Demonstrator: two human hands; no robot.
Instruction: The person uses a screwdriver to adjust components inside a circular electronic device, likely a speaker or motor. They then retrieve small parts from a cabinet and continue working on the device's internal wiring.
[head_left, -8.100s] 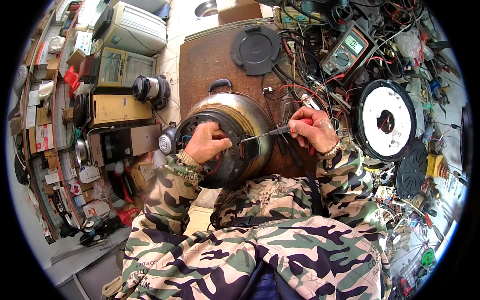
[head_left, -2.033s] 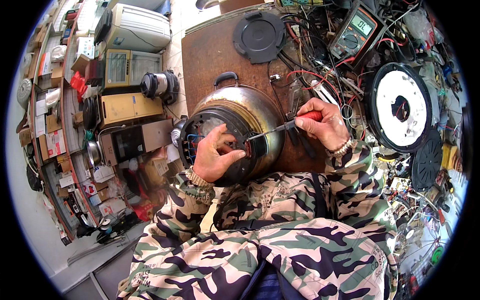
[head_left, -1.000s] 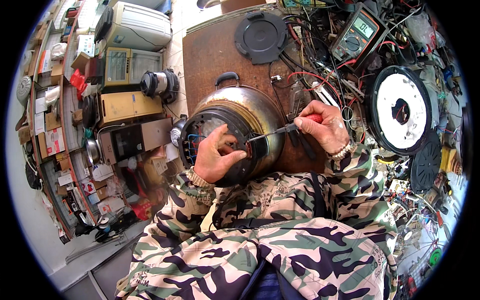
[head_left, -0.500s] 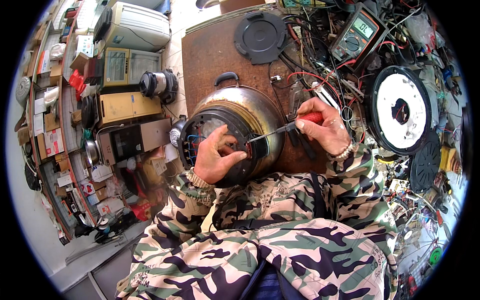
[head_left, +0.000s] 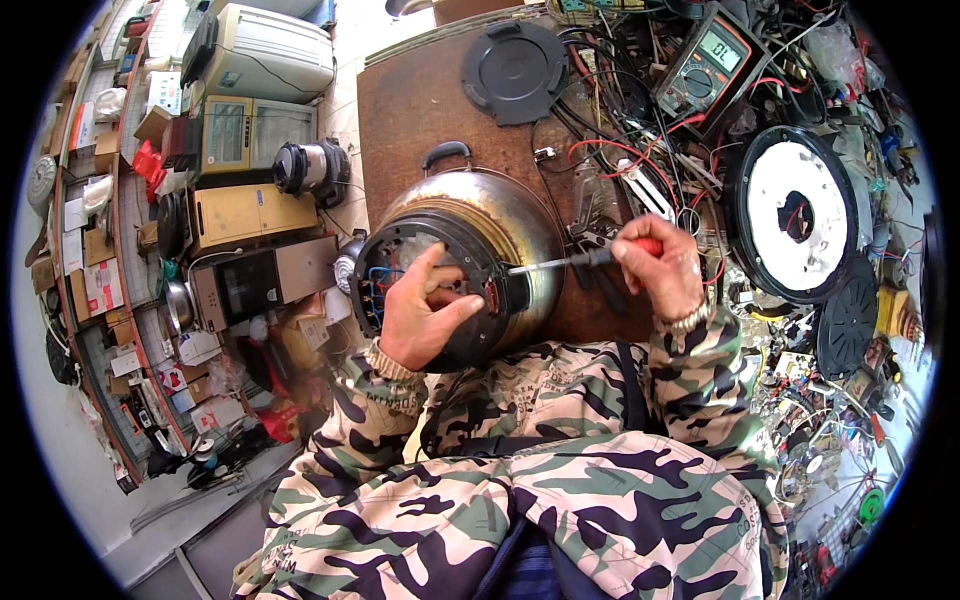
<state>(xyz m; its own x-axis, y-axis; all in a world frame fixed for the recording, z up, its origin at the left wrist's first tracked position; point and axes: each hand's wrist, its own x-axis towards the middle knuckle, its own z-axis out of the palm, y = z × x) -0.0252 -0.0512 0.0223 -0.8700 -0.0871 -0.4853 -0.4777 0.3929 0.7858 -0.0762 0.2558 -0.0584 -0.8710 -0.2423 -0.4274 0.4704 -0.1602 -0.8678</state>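
A round steel pot (head_left: 535, 215) lies on its side, its black plastic base (head_left: 412, 222) turned left with colored wires in the opening. My left hand (head_left: 420, 318) rests over this base, thumb and fingers apart, with no held thing showing. My right hand (head_left: 662, 272) is closed around the red handle of a screwdriver (head_left: 556, 263). The thin metal shaft points left, nearly level, and its tip is at the base's rim near a dark block (head_left: 515, 289). Whether the tip sits in a screw is too small to tell. Beside my left thumb is a small reddish part (head_left: 492, 295).
The brown board (head_left: 400, 125) carries a round black cover (head_left: 515, 72) at the far side. Right of it lie tangled cables, a multimeter (head_left: 702, 68) and a black ring with a white disc (head_left: 830, 210). Appliances, including a tan cabinet (head_left: 262, 222), and shelves stand at left.
The screwdriver has come closer to level, its handle lower and its tip slightly higher. My left thumb has drawn back from the reddish part. The whole view has shifted slightly.
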